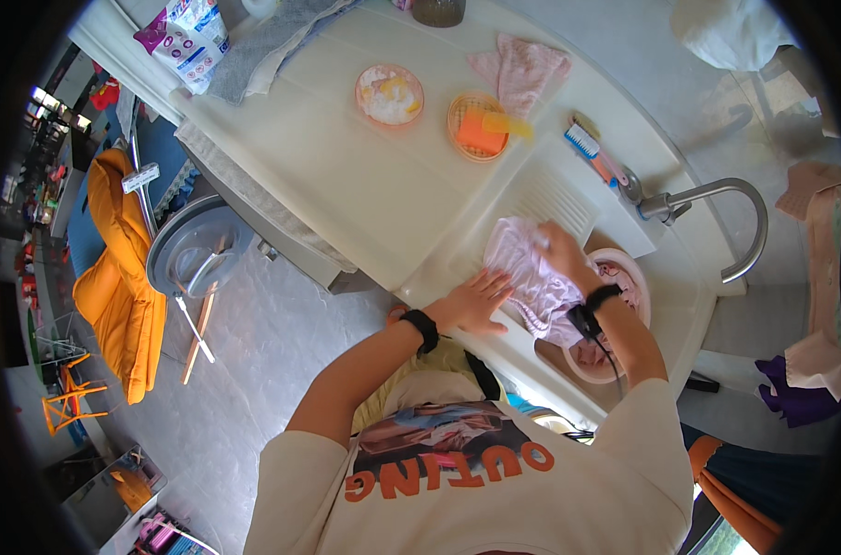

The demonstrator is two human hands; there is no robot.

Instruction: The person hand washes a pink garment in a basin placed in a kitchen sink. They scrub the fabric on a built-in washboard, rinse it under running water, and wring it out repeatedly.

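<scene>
A pale pink garment [514,257] with a gathered elastic edge lies spread over the ribbed washboard [556,208] built into the white sink. My left hand [472,302] rests flat at the garment's near left edge, fingers apart. On the fabric's right side is my right hand [566,257], its fingers curled downward. A whitish patch shows at those fingertips; whether it is soap, foam or cloth is unclear. Under my right forearm, a pink basin [639,277] holds more wet pink cloth [622,288] in the sink bowl.
A curved metal faucet [729,187] rises at the right, beside scrub brushes [590,149]. On the counter are a bowl of white powder [389,96], a round soap dish [455,142] with an orange block, and a pink cloth [531,69]. A grey bucket [164,260] hangs off left.
</scene>
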